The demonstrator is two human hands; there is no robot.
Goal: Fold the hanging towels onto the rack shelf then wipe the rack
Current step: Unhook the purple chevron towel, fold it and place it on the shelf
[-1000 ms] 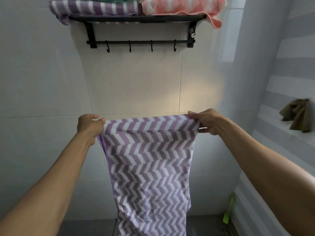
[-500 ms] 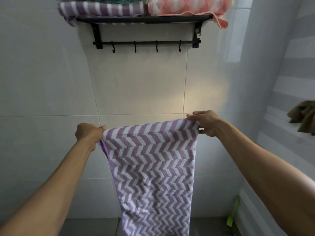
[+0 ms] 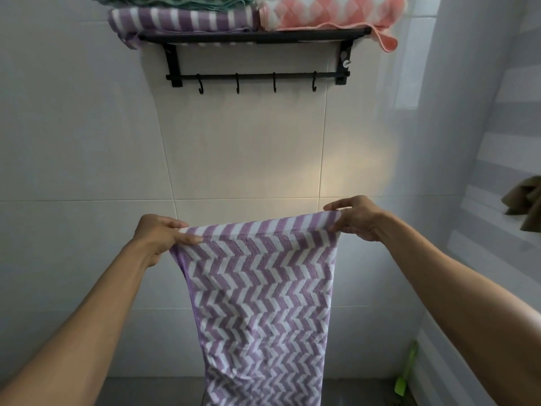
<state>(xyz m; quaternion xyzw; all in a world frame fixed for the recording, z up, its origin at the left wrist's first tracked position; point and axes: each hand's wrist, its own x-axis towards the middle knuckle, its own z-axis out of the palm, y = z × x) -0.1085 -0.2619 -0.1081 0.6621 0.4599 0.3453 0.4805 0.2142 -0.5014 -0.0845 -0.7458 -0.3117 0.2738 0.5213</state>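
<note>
A purple and white chevron towel point(image 3: 263, 303) hangs down in front of me, stretched by its top edge. My left hand point(image 3: 159, 235) pinches the top left corner and my right hand point(image 3: 355, 218) pinches the top right corner, which sits a little higher. Above on the tiled wall is a black rack point(image 3: 254, 36) with a shelf and a bar of several bare hooks. On the shelf lie a folded purple striped towel point(image 3: 181, 20), a green towel point(image 3: 175, 1) on top of it, and a folded pink checked towel point(image 3: 330, 11) whose corner droops over the right end.
A brown cloth point(image 3: 527, 203) hangs on the striped right wall. A bright green object point(image 3: 405, 373) stands near the floor at the lower right corner. A dark floor strip shows at the bottom behind the towel.
Both hands and the towel's top edge have sunk lower in view, the left side more, so the edge now tilts. The rack shows lower and further right in the frame.
</note>
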